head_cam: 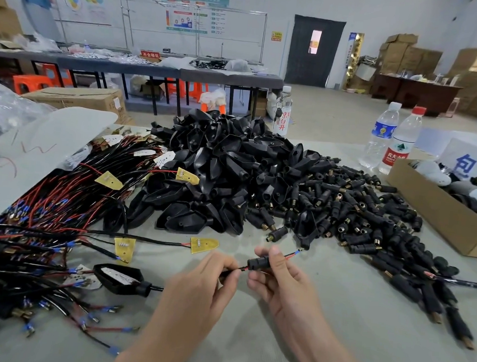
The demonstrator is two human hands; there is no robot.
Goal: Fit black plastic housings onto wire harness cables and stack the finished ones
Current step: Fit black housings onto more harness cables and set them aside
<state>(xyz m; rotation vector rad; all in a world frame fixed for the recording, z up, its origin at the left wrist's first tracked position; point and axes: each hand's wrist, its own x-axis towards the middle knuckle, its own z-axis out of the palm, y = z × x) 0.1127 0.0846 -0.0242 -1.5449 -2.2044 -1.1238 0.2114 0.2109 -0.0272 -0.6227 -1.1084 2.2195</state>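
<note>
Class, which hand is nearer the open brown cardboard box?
Right. The right hand, gripping a small black plastic housing, is left of the brown cardboard box; the left hand, pinching the red-black cable, is farther left.

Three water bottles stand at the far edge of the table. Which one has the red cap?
The rightmost bottle, nearest the cardboard box, with a red label. The blue-labelled bottle and the bottle with keys have white caps.

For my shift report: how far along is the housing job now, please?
Done: one finished cable, housing fitted, lies at the left. In hand: the left hand pinches a cable while the right hand holds a black sleeve on it. Left: a big pile of empty housings and many bare harness cables.
</note>
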